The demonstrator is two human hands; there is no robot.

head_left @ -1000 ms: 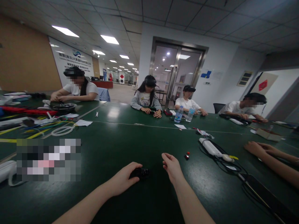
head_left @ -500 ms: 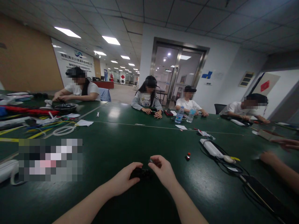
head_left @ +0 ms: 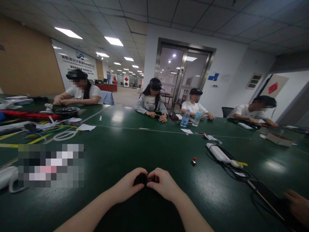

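A small black object (head_left: 145, 179) is between my two hands, just above or on the dark green table (head_left: 135, 148). Its kind cannot be made out because fingers cover most of it. My left hand (head_left: 127, 186) is closed around its left part, thumb below and fingers above. At its right end, my right hand (head_left: 164, 183) pinches with thumb and curled fingers, the tips close to those of the left. A small red and silver piece (head_left: 194, 161) lies on the table to the right of my hands.
On the right lie a white power strip (head_left: 218, 154) with black cable and a dark phone-like slab (head_left: 264, 193); another person's hand (head_left: 298, 203) is beside it. Loose wires (head_left: 65, 135) lie at left. Water bottles (head_left: 185, 118) stand farther back. Several people sit across the table.
My right hand has come down and left from above, and its fingers have closed at the black object. My left hand stays put. The neighbouring person's arm at right has drawn back toward the near edge.
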